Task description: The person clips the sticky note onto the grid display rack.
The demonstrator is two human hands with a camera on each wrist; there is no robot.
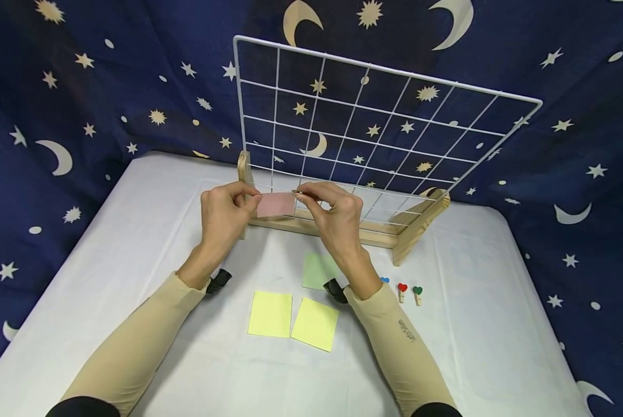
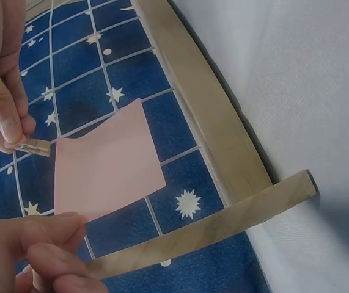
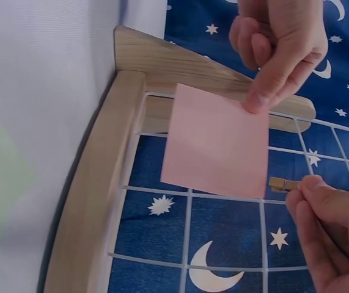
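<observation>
Two yellow notes, one green note, one pink note (pinched by left hand).

Both arms wear snug beige sleeves running from the wrists up past the elbows, with darker black fabric showing at the upper arms. A small black device is strapped at each wrist, and the right sleeve carries small dark lettering. The left hand and right hand are bare, without rings or gloves.

We count one pink note, two yellow notes, one green note, one grid, and three heart pegs.
</observation>
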